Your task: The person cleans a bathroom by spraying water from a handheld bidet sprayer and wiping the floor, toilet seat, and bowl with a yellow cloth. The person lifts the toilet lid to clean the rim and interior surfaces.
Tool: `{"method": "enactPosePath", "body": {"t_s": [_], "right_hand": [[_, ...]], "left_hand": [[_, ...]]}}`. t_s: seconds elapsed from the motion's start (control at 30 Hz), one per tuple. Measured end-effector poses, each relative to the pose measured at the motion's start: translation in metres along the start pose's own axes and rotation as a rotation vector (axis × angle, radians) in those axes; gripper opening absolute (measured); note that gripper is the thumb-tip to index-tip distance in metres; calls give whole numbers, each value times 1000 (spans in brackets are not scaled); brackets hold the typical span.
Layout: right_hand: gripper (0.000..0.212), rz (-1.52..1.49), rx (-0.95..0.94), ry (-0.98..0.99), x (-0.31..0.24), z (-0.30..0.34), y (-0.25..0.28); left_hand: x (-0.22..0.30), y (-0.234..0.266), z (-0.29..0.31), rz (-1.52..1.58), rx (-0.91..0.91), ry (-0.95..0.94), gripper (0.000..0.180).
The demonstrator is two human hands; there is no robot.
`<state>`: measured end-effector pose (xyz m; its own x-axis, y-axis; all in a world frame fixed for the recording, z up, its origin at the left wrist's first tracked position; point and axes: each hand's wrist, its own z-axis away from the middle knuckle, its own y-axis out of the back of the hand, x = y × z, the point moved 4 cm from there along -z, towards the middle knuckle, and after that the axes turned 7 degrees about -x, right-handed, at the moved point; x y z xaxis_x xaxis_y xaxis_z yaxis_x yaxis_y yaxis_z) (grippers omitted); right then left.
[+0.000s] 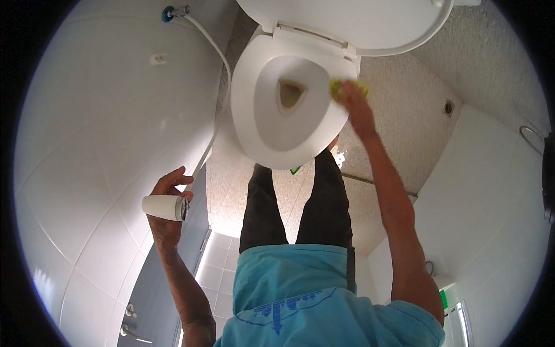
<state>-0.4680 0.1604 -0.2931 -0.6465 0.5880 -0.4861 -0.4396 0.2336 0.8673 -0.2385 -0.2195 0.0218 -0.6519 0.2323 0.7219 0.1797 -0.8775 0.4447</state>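
My left hand, off to the left beside the tiled wall, is wrapped round a white handheld bidet sprayer. The sprayer's silver end points right, and a white hose runs up from this hand to a wall valve. My right hand presses a yellow-green sponge against the right side of the white toilet seat; the hand is slightly blurred. The seat lies down on the bowl, and its lid is raised. Brownish-looking water stands at the bottom of the bowl.
The wall valve sticks out at the upper left. Speckled floor spreads to the right, with a small drain near the wall. A grey door with a handle stands at lower left. Part of a green object shows below the bowl.
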Motion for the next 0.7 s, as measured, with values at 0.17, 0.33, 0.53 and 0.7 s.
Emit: {"method": "enactPosePath", "body": {"t_s": [0.17, 0.33, 0.53, 0.7], "right_hand": [[59, 109, 39, -49, -3, -18, 19], [39, -463, -153, -107, -136, 68, -65], [30, -338, -204, 258, -181, 78, -78], [42, -140, -224, 215, -104, 91, -40]], "left_hand": [[-16, -5, 1, 38, -31, 15, 45], [-20, -9, 2, -60, -44, 38, 46], [-19, -1, -1, -94, -77, 5, 47], [-24, 4, 2, -108, -56, -17, 49]]}}
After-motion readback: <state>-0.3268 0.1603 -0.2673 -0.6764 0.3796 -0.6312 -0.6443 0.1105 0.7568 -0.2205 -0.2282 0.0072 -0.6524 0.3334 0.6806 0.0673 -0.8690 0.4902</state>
